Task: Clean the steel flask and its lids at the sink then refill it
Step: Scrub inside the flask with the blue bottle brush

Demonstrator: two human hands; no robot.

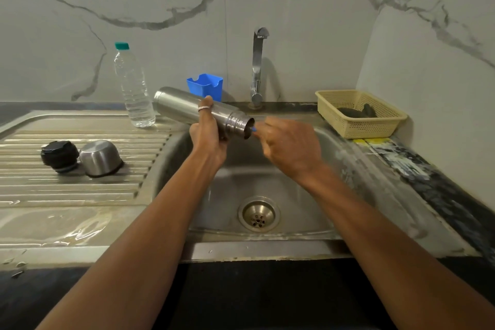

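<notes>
Left hand [207, 139] grips the steel flask [182, 105], lying sideways above the sink [267, 185], mouth facing the right hand [290, 143], whose curled, blurred fingers hold a blue item [254, 129] at the opening. Black stopper [59, 155] and steel cup [99, 156] sit well left of both.

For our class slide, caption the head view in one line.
Left hand holds the open steel flask over the sink; right hand holds a blue tool at its mouth.
</notes>
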